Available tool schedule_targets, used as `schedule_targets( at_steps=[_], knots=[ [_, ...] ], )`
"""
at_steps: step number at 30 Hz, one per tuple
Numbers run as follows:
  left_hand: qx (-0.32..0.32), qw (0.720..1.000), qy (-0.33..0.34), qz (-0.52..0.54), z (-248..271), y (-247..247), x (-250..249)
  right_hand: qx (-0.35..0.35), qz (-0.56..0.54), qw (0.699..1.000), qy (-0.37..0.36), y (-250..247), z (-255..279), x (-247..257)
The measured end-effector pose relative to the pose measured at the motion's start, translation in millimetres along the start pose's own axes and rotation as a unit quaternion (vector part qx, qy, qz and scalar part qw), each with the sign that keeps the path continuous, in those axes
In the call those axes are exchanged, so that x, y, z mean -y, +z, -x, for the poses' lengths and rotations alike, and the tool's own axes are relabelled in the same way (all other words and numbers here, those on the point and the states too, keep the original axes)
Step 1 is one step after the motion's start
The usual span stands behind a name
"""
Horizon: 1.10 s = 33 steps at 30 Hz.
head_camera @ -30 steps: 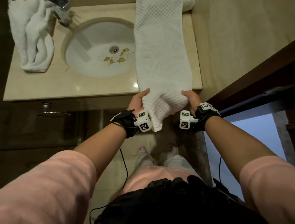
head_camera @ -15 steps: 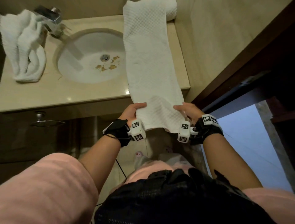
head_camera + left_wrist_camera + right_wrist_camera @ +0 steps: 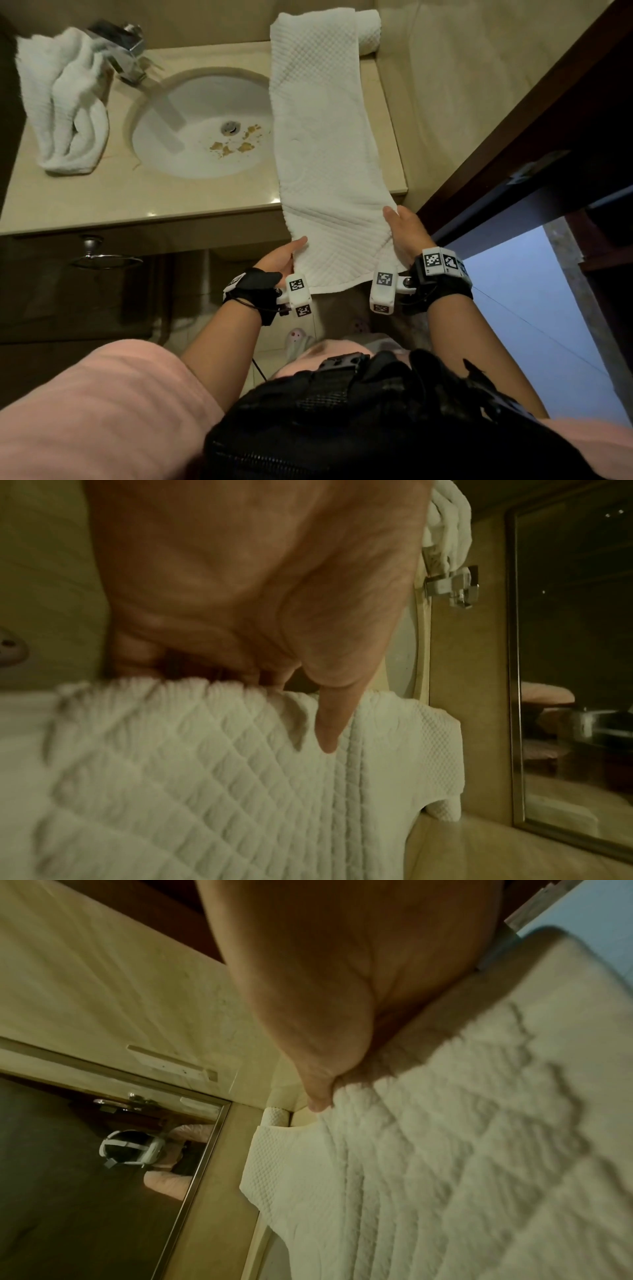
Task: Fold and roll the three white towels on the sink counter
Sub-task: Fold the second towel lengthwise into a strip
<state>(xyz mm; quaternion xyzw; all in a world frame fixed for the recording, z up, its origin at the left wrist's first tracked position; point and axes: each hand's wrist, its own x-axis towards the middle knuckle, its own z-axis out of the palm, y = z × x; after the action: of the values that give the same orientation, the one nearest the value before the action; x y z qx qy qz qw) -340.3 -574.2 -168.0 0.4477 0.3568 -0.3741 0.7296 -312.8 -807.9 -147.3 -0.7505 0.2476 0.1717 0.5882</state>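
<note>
Pulled further off the counter than a second ago, the towel's near end now hangs well past the front edge, and both hands have dropped back from that edge with it. Left hand grasps the near left side, thumb on top and fingers tucked beneath the cloth; right hand grasps the near right side the same way, thumb lying along the hem. From the far right corner of the counter the towel runs as a long folded strip down the right side to the front edge, its left margin overlapping the rim of the sink. To the right it lies close to the counter's right edge and the wall; to the left the counter front is bare stone. A rolled towel sits at the far right corner, partly covered by the strip. A crumpled towel lies at the far left corner beside the tap. Both wrist views are blurred, and the fingers under the cloth are hidden. The towel is white, waffle-textured, with a ribbed band near the hem.
</note>
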Motion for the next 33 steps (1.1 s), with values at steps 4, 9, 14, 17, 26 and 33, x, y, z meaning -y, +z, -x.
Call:
schedule_targets(
  at_steps=[4, 9, 14, 17, 26, 33],
  knots=[
    [-0.020, 0.999, -0.008, -0.049, -7, -5, 11, -0.026, 0.062, 0.998, 0.006, 0, -9, -10],
    [-0.015, 0.998, -0.034, -0.058, -6, -10, 18, -0.009, 0.082, 0.996, 0.020, -8, 5, -5],
    [0.024, 0.997, -0.078, 0.011, -2, -11, 16, 0.077, 0.035, 0.995, 0.058, -19, 17, -2],
    [0.040, 0.995, -0.077, 0.056, 0, -9, 18, 0.108, 0.012, 0.991, 0.072, -25, 17, -4],
    [-0.019, 0.991, -0.032, 0.128, -8, -14, 22, 0.079, 0.011, 0.994, 0.080, -31, 17, -6],
    [-0.028, 0.983, -0.035, 0.178, -9, -24, 23, 0.010, 0.034, 0.997, 0.071, -22, 2, -17]
  ],
)
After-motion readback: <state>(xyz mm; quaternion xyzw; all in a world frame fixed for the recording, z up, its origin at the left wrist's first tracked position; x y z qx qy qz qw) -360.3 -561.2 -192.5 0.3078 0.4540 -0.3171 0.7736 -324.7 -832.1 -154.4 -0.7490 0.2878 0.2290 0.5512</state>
